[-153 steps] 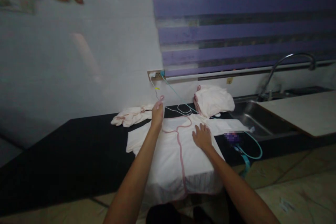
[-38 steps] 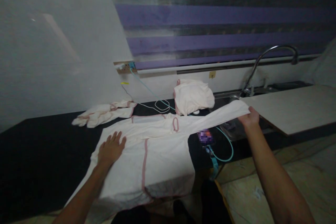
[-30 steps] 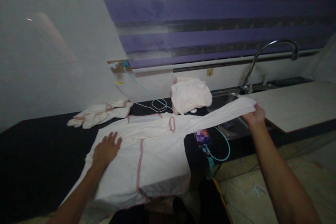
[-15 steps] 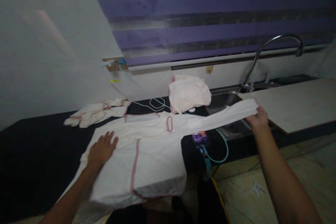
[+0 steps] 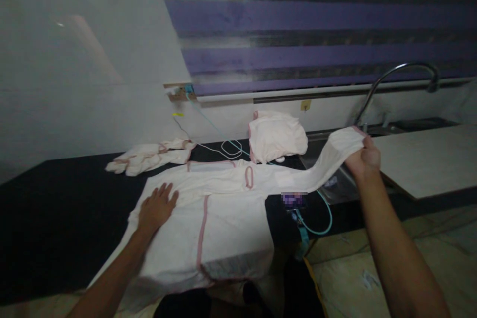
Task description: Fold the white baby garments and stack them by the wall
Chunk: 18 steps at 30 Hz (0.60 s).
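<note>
A white garment with pink trim (image 5: 231, 223) lies spread on the black counter (image 5: 48, 218), its lower part hanging over the front edge. My left hand (image 5: 156, 207) lies flat, fingers apart, on the garment's left side. My right hand (image 5: 360, 159) grips the end of the garment's right sleeve (image 5: 324, 161) and holds it lifted above the sink (image 5: 328, 186), the sleeve curving up from the counter.
A folded pink-white cloth pile (image 5: 276, 136) sits at the counter's back, a crumpled cloth (image 5: 149, 156) to its left. Cables (image 5: 223, 146) run from a wall socket (image 5: 181, 93). A curved tap (image 5: 398, 72) and a pale board (image 5: 428, 156) are at the right.
My right hand has raised the sleeve end, so the sleeve now arcs upward instead of lying stretched straight. My left hand stays pressed flat on the garment.
</note>
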Each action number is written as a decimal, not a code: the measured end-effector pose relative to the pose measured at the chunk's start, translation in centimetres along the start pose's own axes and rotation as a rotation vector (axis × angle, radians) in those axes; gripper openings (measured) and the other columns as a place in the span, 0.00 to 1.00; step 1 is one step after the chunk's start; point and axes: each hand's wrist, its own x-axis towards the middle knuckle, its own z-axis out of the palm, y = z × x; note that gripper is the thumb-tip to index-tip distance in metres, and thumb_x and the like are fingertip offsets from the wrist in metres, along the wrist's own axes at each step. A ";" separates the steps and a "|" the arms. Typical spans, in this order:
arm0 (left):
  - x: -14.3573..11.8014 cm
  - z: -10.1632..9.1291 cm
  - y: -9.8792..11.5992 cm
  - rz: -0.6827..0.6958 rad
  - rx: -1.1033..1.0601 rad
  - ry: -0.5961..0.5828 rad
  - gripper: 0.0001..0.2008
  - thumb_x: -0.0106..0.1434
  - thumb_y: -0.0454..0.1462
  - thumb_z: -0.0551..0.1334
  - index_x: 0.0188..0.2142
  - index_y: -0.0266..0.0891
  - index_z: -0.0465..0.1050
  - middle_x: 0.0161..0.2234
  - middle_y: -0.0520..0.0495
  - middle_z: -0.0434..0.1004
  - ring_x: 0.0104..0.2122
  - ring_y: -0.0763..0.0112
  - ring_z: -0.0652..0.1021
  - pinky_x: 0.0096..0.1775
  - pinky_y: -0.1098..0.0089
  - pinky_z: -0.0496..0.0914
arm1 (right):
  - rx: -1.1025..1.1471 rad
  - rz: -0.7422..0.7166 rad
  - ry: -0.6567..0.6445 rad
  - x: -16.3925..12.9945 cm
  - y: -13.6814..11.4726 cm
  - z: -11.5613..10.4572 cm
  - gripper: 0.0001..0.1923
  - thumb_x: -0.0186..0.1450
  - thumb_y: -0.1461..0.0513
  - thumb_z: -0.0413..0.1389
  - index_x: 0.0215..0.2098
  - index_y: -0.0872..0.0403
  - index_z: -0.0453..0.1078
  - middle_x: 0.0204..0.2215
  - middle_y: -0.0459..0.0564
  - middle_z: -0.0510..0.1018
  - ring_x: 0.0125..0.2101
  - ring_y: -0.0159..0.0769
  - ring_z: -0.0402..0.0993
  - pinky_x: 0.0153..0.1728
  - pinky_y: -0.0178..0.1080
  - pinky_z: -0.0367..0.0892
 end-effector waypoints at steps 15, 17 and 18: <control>-0.9 -0.2 1.2 -0.099 -0.069 -0.019 0.32 0.75 0.48 0.47 0.71 0.35 0.62 0.73 0.36 0.57 0.71 0.45 0.60 0.68 0.46 0.56 | -0.014 0.118 -0.406 -7.9 18.1 21.3 0.16 0.76 0.55 0.48 0.50 0.49 0.77 0.47 0.47 0.83 0.53 0.32 0.78 0.61 0.44 0.71; -1.1 -0.2 1.4 -0.107 -0.087 0.001 0.31 0.75 0.48 0.47 0.71 0.36 0.63 0.73 0.36 0.58 0.71 0.46 0.60 0.68 0.46 0.55 | -0.093 0.120 -0.456 -9.2 22.2 23.5 0.17 0.75 0.52 0.49 0.53 0.48 0.75 0.50 0.46 0.82 0.56 0.32 0.76 0.63 0.46 0.69; -1.2 -0.1 1.4 -0.112 -0.097 0.007 0.31 0.75 0.48 0.47 0.71 0.37 0.63 0.73 0.37 0.58 0.72 0.46 0.60 0.68 0.47 0.55 | -0.120 0.122 -0.485 -10.0 24.3 24.4 0.18 0.75 0.52 0.49 0.55 0.47 0.74 0.52 0.45 0.81 0.58 0.31 0.74 0.64 0.46 0.67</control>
